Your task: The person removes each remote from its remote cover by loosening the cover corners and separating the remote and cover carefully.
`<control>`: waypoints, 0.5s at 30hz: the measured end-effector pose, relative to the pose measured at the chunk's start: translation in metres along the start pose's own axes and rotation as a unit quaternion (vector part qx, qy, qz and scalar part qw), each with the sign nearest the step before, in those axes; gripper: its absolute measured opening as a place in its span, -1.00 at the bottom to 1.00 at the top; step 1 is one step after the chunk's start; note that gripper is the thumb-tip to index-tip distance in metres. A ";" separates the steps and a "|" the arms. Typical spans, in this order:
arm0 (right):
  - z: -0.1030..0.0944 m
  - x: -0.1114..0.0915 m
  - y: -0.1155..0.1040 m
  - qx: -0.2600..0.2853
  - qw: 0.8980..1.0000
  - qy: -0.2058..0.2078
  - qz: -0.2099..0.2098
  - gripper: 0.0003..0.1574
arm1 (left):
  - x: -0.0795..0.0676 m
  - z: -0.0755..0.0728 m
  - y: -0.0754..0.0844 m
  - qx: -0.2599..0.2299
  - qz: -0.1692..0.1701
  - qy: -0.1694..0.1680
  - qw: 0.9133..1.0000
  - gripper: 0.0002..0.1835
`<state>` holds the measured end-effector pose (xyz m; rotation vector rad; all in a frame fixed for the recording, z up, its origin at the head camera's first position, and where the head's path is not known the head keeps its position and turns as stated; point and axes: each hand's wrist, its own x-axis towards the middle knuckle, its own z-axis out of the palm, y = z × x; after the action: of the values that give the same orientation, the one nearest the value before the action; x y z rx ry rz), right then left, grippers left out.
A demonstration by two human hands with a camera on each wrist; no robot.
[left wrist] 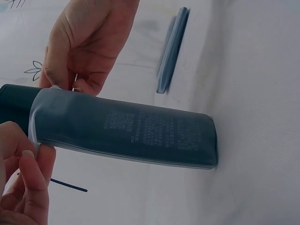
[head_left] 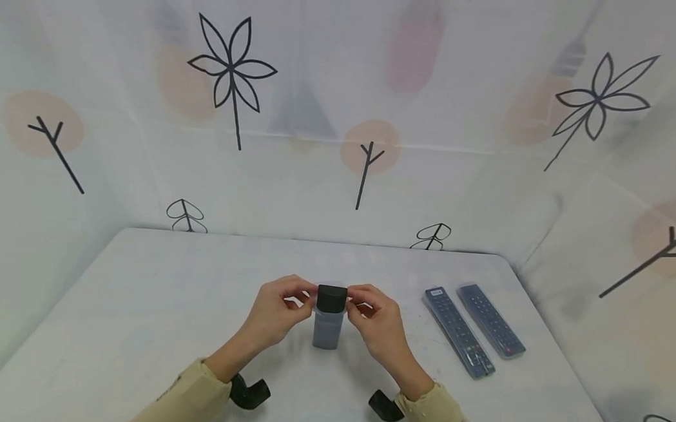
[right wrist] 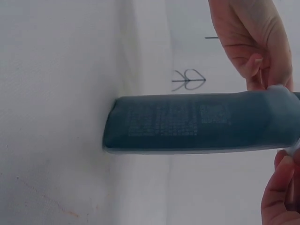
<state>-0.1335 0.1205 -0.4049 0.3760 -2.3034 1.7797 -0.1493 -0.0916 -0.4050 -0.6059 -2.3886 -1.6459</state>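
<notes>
A long dark remote control stands on end on the table, most of its length inside a translucent sleeve. White print shows through the sleeve in both wrist views. At the sleeve's upper rim, my left hand pinches one side between thumb and fingers. My right hand pinches the opposite side at the same height. Above the rim, the bare dark end of the remote control sticks out. Its lower end is down at the tabletop.
Two more remote controls, one nearer and one farther right, lie side by side on the white table. A patterned cloth hangs behind the table. Black curved pieces sit at both wrists by the beige cuffs.
</notes>
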 end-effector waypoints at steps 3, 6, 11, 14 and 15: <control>-0.001 0.000 0.001 -0.003 1.000 -0.002 0.008 -0.62 | -0.001 0.001 0.000 -0.002 0.002 -0.003 1.000 -0.73; -0.001 -0.001 0.004 -0.005 1.000 -0.009 0.020 -0.62 | -0.002 0.001 -0.003 -0.003 -0.001 -0.009 1.000 -0.72; -0.001 -0.003 0.007 -0.005 0.999 -0.019 0.032 -0.61 | -0.004 0.001 -0.005 0.001 -0.003 -0.012 1.000 -0.72; -0.001 -0.003 0.007 -0.003 0.999 -0.019 0.030 -0.60 | -0.004 0.001 -0.005 0.003 0.005 -0.013 1.000 -0.71; -0.001 -0.003 0.007 -0.003 0.999 -0.020 0.029 -0.60 | -0.004 0.001 -0.005 0.004 0.007 -0.013 1.000 -0.71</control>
<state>-0.1327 0.1235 -0.4118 0.3504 -2.3680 1.8076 -0.1477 -0.0936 -0.4110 -0.6454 -2.4034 -1.6318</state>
